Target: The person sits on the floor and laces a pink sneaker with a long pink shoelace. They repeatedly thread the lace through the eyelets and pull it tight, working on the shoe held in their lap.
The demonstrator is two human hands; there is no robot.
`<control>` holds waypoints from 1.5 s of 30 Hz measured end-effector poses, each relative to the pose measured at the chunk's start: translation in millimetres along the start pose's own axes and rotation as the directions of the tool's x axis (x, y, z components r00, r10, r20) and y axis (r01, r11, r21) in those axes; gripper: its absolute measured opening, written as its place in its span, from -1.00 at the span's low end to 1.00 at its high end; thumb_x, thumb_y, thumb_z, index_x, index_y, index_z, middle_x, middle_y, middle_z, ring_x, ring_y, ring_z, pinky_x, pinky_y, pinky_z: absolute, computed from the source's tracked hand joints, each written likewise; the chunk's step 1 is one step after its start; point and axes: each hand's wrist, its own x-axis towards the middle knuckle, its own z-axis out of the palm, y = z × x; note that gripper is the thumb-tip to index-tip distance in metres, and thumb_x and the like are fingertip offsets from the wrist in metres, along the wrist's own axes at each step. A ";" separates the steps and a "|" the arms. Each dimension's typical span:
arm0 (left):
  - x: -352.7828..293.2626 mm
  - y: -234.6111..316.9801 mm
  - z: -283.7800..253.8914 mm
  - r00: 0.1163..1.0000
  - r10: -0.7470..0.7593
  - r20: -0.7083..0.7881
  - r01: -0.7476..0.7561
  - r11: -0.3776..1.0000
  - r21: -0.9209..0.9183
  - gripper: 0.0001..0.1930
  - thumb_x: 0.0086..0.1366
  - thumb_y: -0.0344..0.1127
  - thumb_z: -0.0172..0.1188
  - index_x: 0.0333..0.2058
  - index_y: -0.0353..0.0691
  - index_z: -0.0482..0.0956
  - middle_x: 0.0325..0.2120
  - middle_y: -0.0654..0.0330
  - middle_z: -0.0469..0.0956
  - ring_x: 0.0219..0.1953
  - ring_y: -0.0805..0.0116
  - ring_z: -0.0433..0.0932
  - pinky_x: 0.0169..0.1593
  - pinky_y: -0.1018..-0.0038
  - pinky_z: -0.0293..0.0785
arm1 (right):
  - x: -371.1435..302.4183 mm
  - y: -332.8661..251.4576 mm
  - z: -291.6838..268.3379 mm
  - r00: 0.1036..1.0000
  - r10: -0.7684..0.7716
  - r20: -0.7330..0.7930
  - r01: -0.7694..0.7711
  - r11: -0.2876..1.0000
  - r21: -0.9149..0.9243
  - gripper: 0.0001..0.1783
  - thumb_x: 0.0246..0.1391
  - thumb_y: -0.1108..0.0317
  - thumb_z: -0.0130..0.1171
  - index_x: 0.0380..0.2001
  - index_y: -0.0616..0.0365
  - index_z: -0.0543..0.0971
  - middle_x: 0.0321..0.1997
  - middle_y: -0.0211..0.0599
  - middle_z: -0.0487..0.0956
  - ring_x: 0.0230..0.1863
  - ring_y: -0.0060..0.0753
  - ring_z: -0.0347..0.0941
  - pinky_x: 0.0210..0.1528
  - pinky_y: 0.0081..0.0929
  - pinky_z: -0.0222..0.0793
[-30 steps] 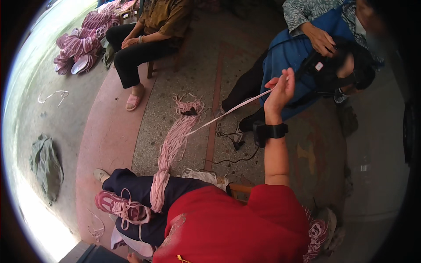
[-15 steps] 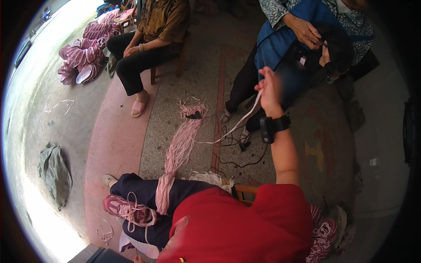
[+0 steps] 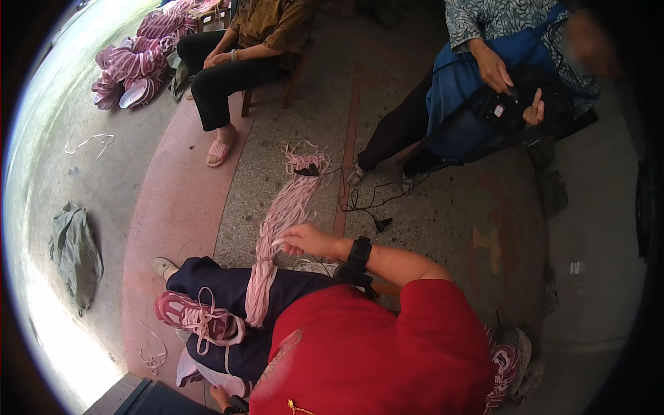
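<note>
My right hand (image 3: 309,241) is closed, with a pale pink shoelace end (image 3: 279,242) at its fingertips. It is just above a long bundle of pink shoelaces (image 3: 285,205), which runs from the floor up over my thigh. A pink sneaker (image 3: 199,317) with loosely looped laces rests on my legs. At the lower edge my left hand (image 3: 220,396) shows only in part, beside a second, white and pink shoe (image 3: 221,379). Its fingers are mostly hidden, so its grip cannot be made out.
Across from me sit one person in dark trousers (image 3: 214,90) and another with a blue apron (image 3: 449,104), handling a dark object. Black cable (image 3: 377,205) lies on the floor. Pink shoes (image 3: 135,66) are heaped at far left, near a grey-green cloth (image 3: 75,256). More shoes (image 3: 508,370) stand behind me.
My right hand has come down and left from its outstretched reach, where it drew out a pale lace, to the lace bundle. The person in the blue apron has shifted right.
</note>
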 end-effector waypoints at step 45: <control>-115.6 245.2 34.0 0.789 0.235 -0.567 -0.314 0.949 -0.043 -0.82 0.28 -0.38 -0.07 -0.41 -0.37 0.44 -0.58 0.06 0.44 -0.54 0.18 0.41 -0.43 0.29 0.33 | 43.2 -11.3 217.5 0.697 0.298 0.652 -0.348 0.936 -0.056 -0.72 0.24 0.07 -0.02 -0.45 -0.01 0.37 -0.71 -0.69 0.14 -0.75 -0.80 -0.03 -0.74 -0.73 -0.14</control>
